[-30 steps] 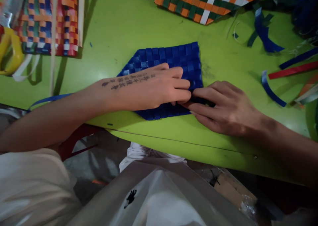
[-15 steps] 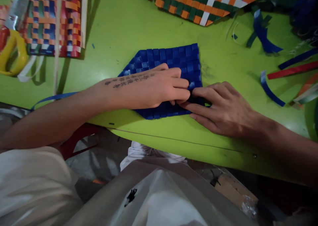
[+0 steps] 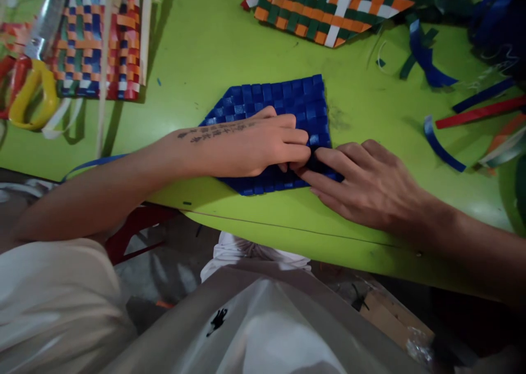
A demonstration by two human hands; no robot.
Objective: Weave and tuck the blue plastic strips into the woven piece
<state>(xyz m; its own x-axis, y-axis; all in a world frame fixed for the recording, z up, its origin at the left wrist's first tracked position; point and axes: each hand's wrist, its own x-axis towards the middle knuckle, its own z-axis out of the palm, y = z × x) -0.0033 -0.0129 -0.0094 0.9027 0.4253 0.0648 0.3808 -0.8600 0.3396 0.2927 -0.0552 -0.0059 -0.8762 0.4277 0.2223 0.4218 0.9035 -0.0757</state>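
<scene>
A blue woven mat [image 3: 283, 95] of flat plastic strips lies on the green table, pointed at its left end. Across it rests my left hand [image 3: 267, 143], its fingers curled and the tips pressed on the weave near the right side. My right hand [image 3: 361, 185] comes in from the right, with thumb and fingers closed at the mat's right edge, meeting the left fingertips. What exactly is pinched between the fingers is hidden. A loose blue strip [image 3: 92, 163] runs out from under my left forearm.
Scissors [image 3: 35, 83] with yellow and red handles lie at the left beside a multicoloured woven piece [image 3: 88, 50] and thin wooden sticks [image 3: 107, 72]. An orange, green and white woven piece [image 3: 312, 12] is at the top. Cut strips [image 3: 441, 146] are scattered right on the green table [image 3: 197, 45].
The right fingers have settled lower and closer against the mat's edge, covering the small gap there. The whole view has shifted slightly; the left hand keeps its place on the mat.
</scene>
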